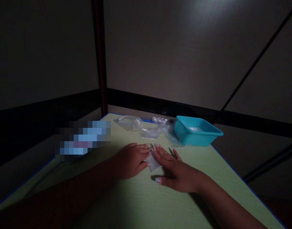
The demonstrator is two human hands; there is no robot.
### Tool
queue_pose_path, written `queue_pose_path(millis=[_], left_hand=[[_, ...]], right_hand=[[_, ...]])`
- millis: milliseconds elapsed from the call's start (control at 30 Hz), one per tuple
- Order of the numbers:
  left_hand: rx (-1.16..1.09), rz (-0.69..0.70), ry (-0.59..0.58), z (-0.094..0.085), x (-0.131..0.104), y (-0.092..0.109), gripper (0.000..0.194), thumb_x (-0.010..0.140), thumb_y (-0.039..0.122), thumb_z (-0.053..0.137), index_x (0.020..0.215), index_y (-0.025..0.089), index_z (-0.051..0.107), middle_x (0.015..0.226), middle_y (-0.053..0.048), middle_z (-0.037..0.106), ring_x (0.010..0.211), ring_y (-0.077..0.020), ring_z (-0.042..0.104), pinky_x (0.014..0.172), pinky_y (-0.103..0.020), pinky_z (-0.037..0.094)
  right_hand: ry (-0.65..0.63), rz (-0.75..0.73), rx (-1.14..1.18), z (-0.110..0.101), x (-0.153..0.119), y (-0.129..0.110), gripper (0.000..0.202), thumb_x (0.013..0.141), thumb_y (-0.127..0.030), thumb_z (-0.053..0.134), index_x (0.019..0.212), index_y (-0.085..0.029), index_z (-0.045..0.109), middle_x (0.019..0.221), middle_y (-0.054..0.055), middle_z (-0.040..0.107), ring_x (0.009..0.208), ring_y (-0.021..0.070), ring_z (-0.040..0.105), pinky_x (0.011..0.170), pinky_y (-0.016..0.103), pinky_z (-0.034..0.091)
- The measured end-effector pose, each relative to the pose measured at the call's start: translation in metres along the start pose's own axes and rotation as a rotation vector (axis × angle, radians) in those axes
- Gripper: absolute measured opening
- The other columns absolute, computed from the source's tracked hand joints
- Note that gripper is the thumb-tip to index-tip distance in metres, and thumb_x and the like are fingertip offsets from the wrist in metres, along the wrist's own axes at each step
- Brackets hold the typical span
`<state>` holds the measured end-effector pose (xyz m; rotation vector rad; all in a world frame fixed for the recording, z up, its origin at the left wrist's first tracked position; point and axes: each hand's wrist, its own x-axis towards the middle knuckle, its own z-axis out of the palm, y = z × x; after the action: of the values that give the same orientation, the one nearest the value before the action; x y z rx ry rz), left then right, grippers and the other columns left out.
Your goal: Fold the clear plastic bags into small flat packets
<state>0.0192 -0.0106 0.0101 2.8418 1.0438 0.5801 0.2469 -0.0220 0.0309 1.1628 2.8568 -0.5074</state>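
Note:
A small, clear plastic bag [154, 163] lies flat on the pale green table [126, 203], partly covered by my fingers. My left hand [131, 160] rests at its left side with the fingers stretched out and the tips touching it. From the right, my right hand [173, 168] reaches over it, fingers spread, with the fingertips at its upper part and the thumb held apart below. Whether anything is inside the bag cannot be made out.
Several crumpled clear plastic bags [149, 132] are strewn along the table's far side. Beside them, at the back right, stands a turquoise plastic basket [195, 138] with something pale inside. A pixelated blue-lit object [86, 140] sits at the left edge. Panel walls [172, 63] rise behind.

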Motion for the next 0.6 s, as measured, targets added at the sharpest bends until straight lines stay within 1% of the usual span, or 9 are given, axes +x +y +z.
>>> queue_pose_path(millis=[100,233,300,433,600], left_hand=[[0.014,-0.008,0.02,0.0015,-0.0005,-0.0019,0.033,0.084,0.031,0.049,0.114,0.02,0.056,0.126,-0.008,0.053,0.12,-0.0236,0.043,0.099,-0.041,0.034],[0.037,0.017,0.036,0.003,-0.0006,-0.0027,0.032,0.086,0.031,0.046,0.114,0.019,0.057,0.124,-0.008,0.054,0.119,-0.0222,0.044,0.098,-0.038,0.035],[0.048,0.02,0.037,0.0037,-0.0007,-0.0028,0.034,0.085,0.031,0.046,0.115,0.018,0.056,0.123,-0.009,0.055,0.119,-0.0229,0.045,0.098,-0.038,0.036],[0.049,0.018,0.038,0.0047,-0.001,-0.0034,0.035,0.084,0.033,0.048,0.114,0.016,0.057,0.121,-0.011,0.056,0.117,-0.0243,0.046,0.097,-0.038,0.037],[0.066,-0.007,0.056,0.0035,-0.0025,-0.0037,0.036,0.08,0.036,0.053,0.108,0.015,0.06,0.117,-0.012,0.058,0.116,-0.0266,0.047,0.095,-0.041,0.037]], right_hand=[[-0.033,0.001,0.014,-0.0026,-0.0013,-0.0028,0.081,0.077,-0.059,0.046,0.139,-0.031,0.002,0.146,0.006,-0.004,0.133,0.0265,-0.007,0.101,0.056,-0.009],[-0.096,0.016,0.056,-0.0058,-0.0028,-0.0063,0.07,0.075,-0.062,0.048,0.136,-0.037,0.023,0.146,0.005,-0.003,0.132,0.0289,-0.01,0.1,0.058,-0.008],[-0.105,0.026,0.07,-0.0069,-0.0033,-0.0079,0.067,0.073,-0.063,0.049,0.133,-0.038,0.03,0.146,0.004,-0.004,0.132,0.0298,-0.011,0.1,0.058,-0.008],[-0.105,0.041,0.074,-0.0076,-0.0039,-0.0088,0.069,0.07,-0.065,0.051,0.131,-0.04,0.033,0.146,0.003,-0.008,0.131,0.0299,-0.013,0.1,0.058,-0.006],[-0.113,0.045,0.086,-0.0083,-0.0039,-0.0074,0.072,0.067,-0.065,0.055,0.131,-0.039,0.034,0.147,0.003,-0.008,0.131,0.032,-0.012,0.1,0.059,-0.005]])
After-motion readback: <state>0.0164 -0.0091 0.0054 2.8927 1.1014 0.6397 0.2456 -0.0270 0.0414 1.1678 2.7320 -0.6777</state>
